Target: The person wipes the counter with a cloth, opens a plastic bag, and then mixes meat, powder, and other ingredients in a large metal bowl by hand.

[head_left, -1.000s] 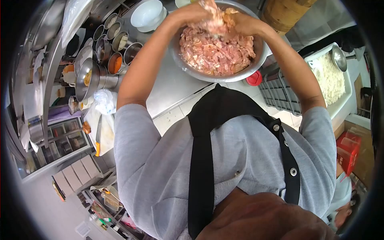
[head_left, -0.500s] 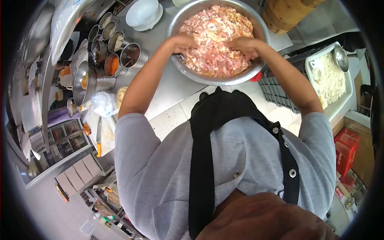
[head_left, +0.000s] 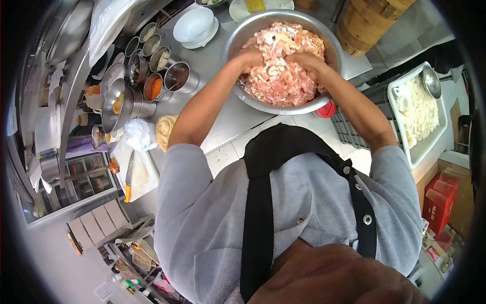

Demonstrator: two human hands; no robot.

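A wide steel bowl (head_left: 286,107) holds a large heap of raw chopped meat (head_left: 283,83), pink with pale bits. My left hand (head_left: 250,60) is sunk into the left side of the heap, near the bowl's wall. On the opposite side my right hand (head_left: 308,62) reaches inward into the meat, its back and knuckles showing. Meat is bunched up between the two hands. The fingers of both hands are largely buried, so their grip is hidden.
Several steel pots, one with orange contents (head_left: 153,87), stand left. White bowls (head_left: 195,26) sit behind them. A knife (head_left: 129,175) lies on a cutting board (head_left: 144,177). Bamboo steamers (head_left: 372,23) stand back right. A white tub (head_left: 416,157) holds pale shredded food at right.
Both hands have shifted closer together and deeper into the heap. The meat has been turned over and now bunches between them. The whole view has shifted a little.
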